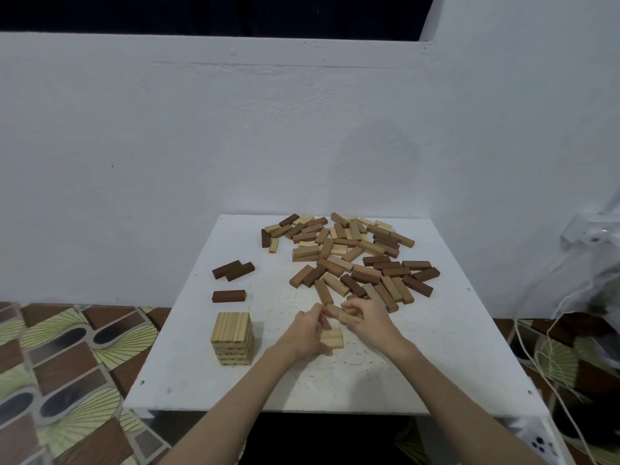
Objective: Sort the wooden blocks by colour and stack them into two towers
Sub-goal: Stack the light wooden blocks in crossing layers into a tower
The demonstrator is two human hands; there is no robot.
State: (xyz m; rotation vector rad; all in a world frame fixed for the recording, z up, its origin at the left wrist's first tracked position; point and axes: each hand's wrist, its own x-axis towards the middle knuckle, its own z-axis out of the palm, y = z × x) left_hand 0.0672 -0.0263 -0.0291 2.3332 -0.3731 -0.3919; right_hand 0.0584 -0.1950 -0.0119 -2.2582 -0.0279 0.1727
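Pale blocks (332, 338) in L hand (310, 333); another (342, 315) probably pinched by R hand (367, 318).

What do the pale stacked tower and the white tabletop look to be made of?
Pale stacked block tower: looks like unpainted light wood with a matt finish, since straight grain lines show on its top face. White square tabletop: probably a painted board; its surface is speckled and worn, but the core material is unclear.

White table (436, 364), pale blue wall (235, 129), patterned floor (67, 364), dark window (214, 11)
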